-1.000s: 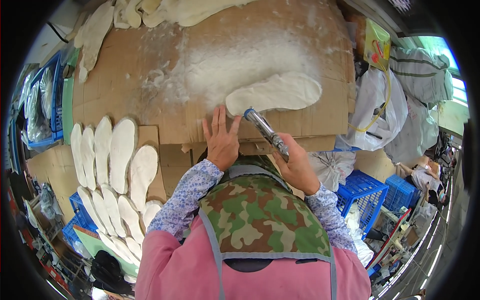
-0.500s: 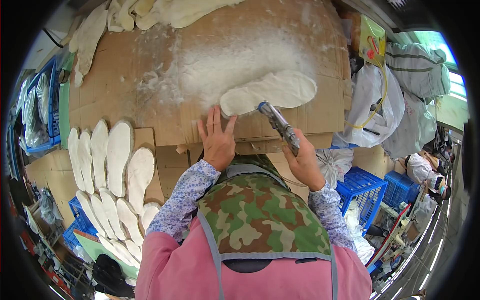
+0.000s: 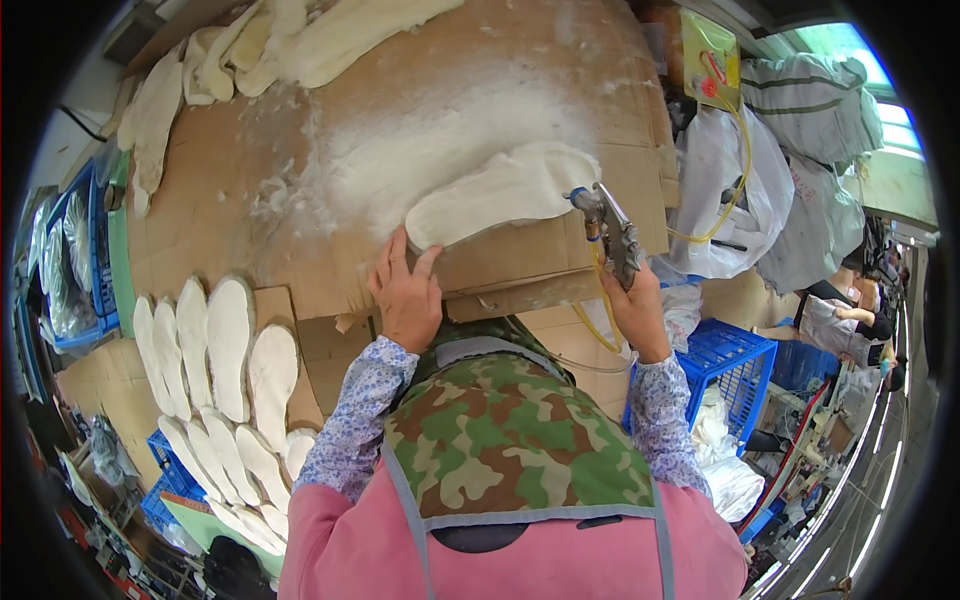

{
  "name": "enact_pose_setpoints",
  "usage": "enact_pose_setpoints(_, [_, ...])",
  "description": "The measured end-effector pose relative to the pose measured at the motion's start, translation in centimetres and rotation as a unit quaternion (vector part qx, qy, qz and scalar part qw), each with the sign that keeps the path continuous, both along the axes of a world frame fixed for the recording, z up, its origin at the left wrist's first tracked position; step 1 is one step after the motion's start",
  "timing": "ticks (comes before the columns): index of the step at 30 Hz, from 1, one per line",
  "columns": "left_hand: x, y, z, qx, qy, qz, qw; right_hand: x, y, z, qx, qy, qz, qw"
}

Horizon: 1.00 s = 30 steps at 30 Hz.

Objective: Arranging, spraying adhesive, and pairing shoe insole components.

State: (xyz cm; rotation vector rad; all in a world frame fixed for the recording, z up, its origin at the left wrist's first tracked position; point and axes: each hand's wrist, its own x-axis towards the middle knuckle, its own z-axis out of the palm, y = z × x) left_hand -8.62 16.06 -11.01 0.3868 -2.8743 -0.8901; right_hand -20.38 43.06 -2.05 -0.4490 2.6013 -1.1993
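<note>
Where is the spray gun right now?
In the head view, the spray gun is in the right hand, right of centre, its nozzle beside the right end of the white insole on the cardboard table.

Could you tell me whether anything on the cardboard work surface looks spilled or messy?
Yes: a white powdery patch coats the cardboard sheet around the white insole, thinning into specks. The left hand pins the insole's near end; the right hand aims a spray gun at it.
</note>
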Motion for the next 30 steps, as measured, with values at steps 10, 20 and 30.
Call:
enact_pose_setpoints(10, [-3.6, -1.3, -2.6, 0.333, 0.065, 0.175, 0.924, -8.8, 6.9, -3.5, -0.153, -0.200, -0.196, 0.948])
enact_pose_setpoints(20, [-7.0, 0.0, 2.4, 0.623, 0.030, 0.188, 0.759, -19.9, 12.6, -11.7, 0.061, -0.054, -0.158, 0.984])
enact_pose_setpoints(30, [-6.7, 3.3, 10.2, 0.692, 0.122, 0.137, 0.698, -11.6, -0.6, -10.2, -0.151, -0.183, -0.103, 0.966])
